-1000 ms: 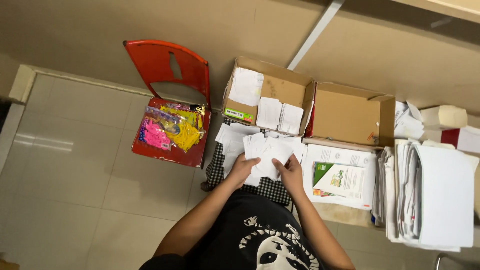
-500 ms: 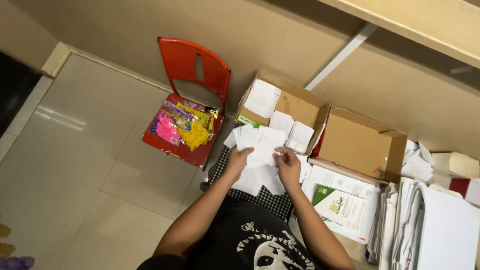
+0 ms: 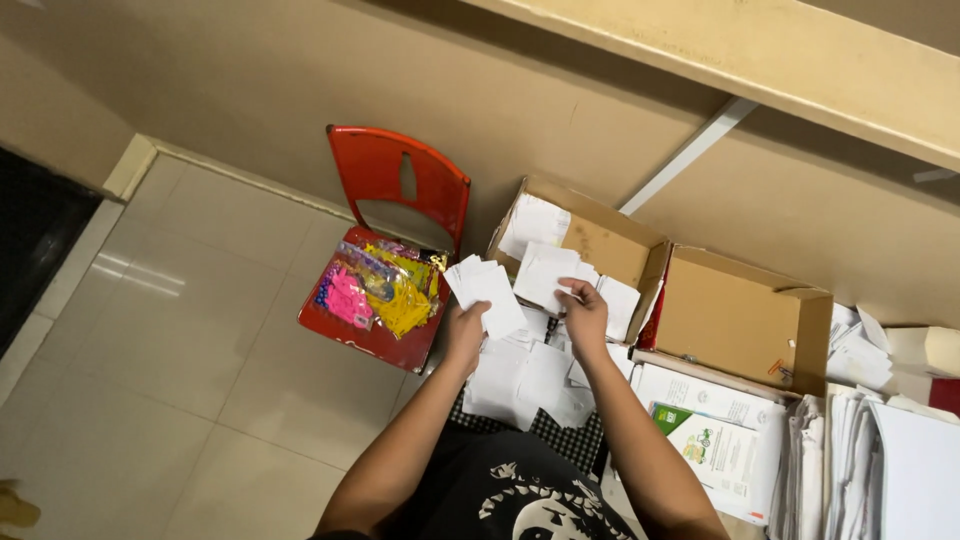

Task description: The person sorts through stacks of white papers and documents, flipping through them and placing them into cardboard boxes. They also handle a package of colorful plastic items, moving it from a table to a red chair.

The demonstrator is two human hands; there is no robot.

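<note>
Holding a fan of white paper slips (image 3: 483,287), the left hand (image 3: 466,327) has its fingers closed on their lower edge, lifted just above the lap and beside the red chair.

Right hand (image 3: 584,312): fingers pinched on one white slip (image 3: 545,275) at the near edge of the open cardboard box (image 3: 600,238); the slip lies partly over the box rim.

Loose slips (image 3: 525,380): a spread heap of white sheets on a black-and-white checked cloth (image 3: 570,440), under and between both forearms.

Cardboard box, left: holds more white slips, one leaning against its far wall.

Second cardboard box (image 3: 740,320): just right of the first, open, inside brown and bare as far as it shows.

Red plastic chair (image 3: 395,190): left of the boxes, on a pale tiled floor (image 3: 170,340); its seat carries bright packets (image 3: 375,290) in pink, yellow and green.

Printed leaflet (image 3: 715,450): white with green marks, lying in front of the second box.

Paper stacks (image 3: 880,470): white, at the far right, standing close together.
</note>
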